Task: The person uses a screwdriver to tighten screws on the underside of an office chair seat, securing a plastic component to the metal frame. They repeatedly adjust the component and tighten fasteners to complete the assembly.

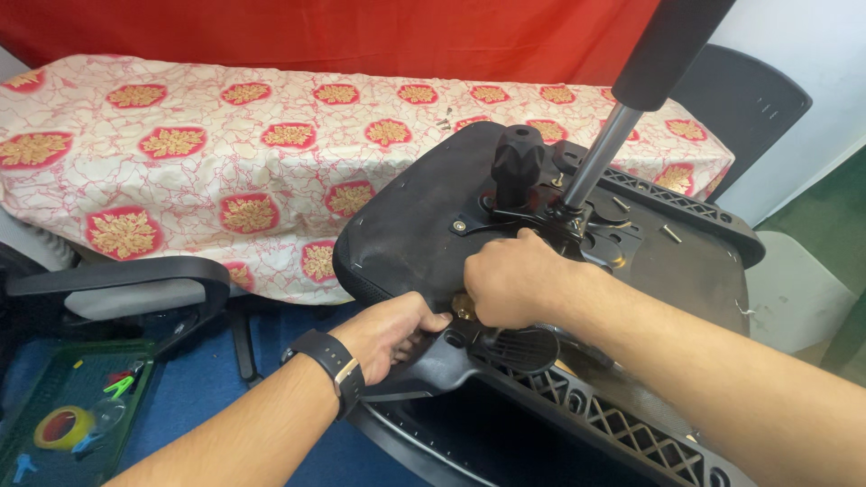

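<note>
The office chair seat [415,225] lies upside down in front of me, its far edge leaning on the table with the red-and-gold patterned cloth [180,153]. My left hand [388,335] is closed around the black plastic bracket [442,361] at the near edge of the seat, steadying it. My right hand [514,281] is curled tight over a small brass-coloured fastener [464,307] where bracket meets seat (whether I pinch it directly or with a small tool, I cannot tell). The tilt mechanism [577,230], black knob [516,158] and gas cylinder [603,153] already sit mounted on the underside. Loose screws [670,234] lie on the seat to the right, so I judge some fixing remains. A green tray [63,415] sits on the floor, near left.
</note>
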